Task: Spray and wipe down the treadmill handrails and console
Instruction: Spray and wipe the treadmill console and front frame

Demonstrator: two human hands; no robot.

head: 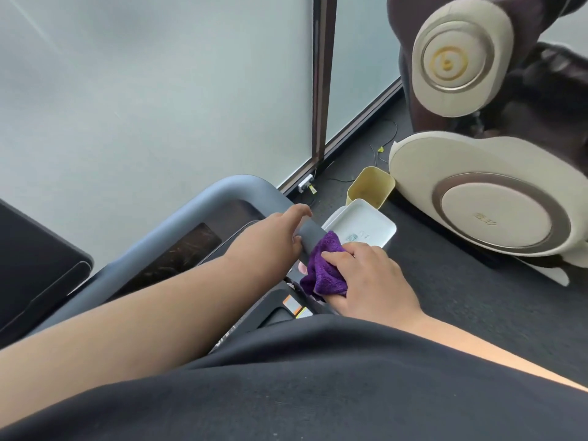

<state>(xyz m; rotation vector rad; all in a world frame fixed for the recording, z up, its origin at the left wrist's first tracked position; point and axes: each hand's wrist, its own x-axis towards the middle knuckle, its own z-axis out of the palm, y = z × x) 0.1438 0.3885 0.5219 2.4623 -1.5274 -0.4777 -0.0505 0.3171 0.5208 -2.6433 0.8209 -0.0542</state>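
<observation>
The treadmill's grey handrail (310, 232) curves from the console frame down toward me at centre. My left hand (273, 237) grips the rail just above a purple cloth (321, 265). My right hand (366, 281) holds that cloth wrapped round the rail's lower part, fingers curled over it. The dark console screen (181, 253) lies left of my left forearm inside the grey frame (203, 198). No spray bottle is in view.
A white bin (362, 224) and a yellow bin (370, 186) stand on the dark carpet right of the rail. A cream and brown massage chair (483, 198) fills the right side. Frosted glass panels with a brown post (321, 74) are ahead. A dark tablet-like panel (31, 259) sits at left.
</observation>
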